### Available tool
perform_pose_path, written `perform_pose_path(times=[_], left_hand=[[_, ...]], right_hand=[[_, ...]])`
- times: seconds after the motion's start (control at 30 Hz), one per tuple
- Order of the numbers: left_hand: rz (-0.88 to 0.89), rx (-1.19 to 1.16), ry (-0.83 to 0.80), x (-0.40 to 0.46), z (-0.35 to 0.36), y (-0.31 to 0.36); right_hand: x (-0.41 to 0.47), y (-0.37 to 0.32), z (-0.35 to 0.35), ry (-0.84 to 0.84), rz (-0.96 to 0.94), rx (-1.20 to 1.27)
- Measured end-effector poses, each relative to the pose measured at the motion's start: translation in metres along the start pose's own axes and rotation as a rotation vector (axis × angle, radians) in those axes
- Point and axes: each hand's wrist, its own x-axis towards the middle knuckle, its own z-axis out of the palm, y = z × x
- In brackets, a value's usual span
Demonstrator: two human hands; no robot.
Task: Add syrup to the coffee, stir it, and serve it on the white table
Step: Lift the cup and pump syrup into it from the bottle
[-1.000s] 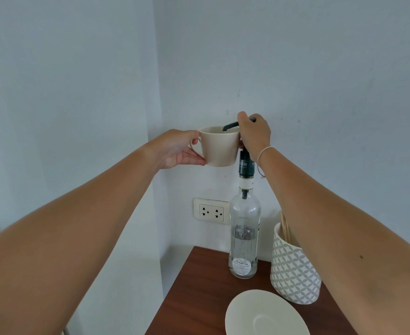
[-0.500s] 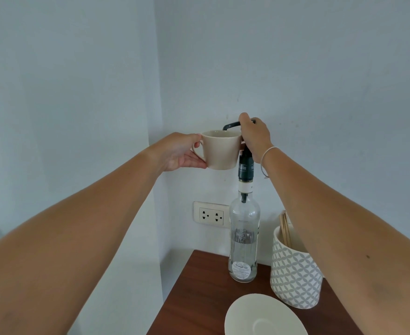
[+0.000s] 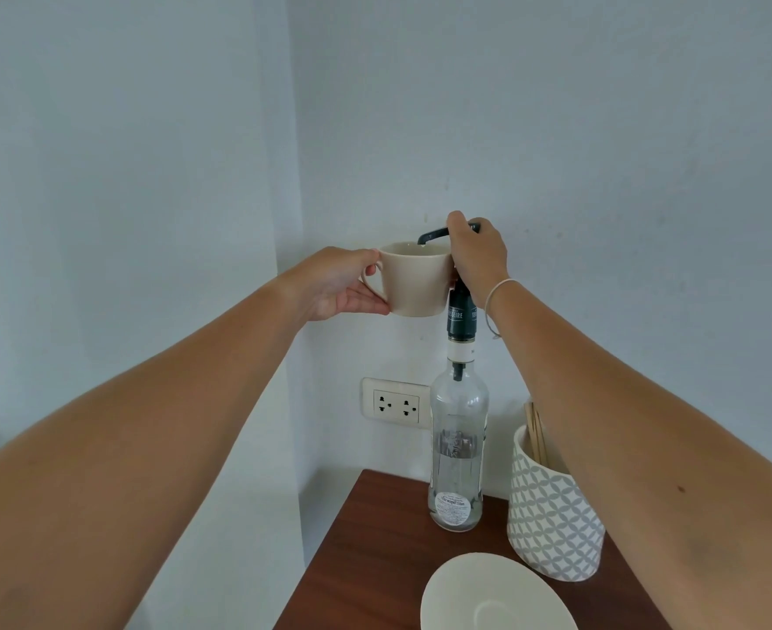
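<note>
A cream cup (image 3: 416, 278) is held up in the air by its handle with the left hand (image 3: 335, 284). The black pump (image 3: 438, 232) on top of the tall syrup bottle (image 3: 458, 447) is gripped by the right hand (image 3: 478, 252). The spout is placed over the cup. The bottle is stood on a brown table (image 3: 375, 557), beside a white saucer (image 3: 498, 593) and a patterned pot (image 3: 552, 511).

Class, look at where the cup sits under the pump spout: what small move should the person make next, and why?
Probably press the pump head down with the right hand. The left hand holds the cup up beside the syrup bottle, and the spout tip hangs just over the cup's rim, so a stroke should drop syrup inside.
</note>
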Motion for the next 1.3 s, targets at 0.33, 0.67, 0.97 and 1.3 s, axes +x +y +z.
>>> perform_pose_path(times=[0.33, 0.67, 0.97, 1.3], left_hand=[[-0.003, -0.011, -0.005, -0.0023, -0.0029, -0.0016], [-0.010, -0.008, -0.003, -0.0026, -0.0042, -0.0013], [-0.008, -0.016, -0.006, -0.0026, -0.0044, -0.0035], [-0.014, -0.026, -0.010, -0.0027, -0.0026, -0.0059]], right_hand=[[-0.0015, 0.0002, 0.0023, 0.013, -0.003, 0.033], [-0.0024, 0.0018, 0.0033, 0.038, -0.014, 0.011], [-0.0021, 0.0033, 0.0037, 0.044, -0.023, 0.001], [-0.0020, 0.0064, 0.0038, 0.048, -0.025, 0.009]])
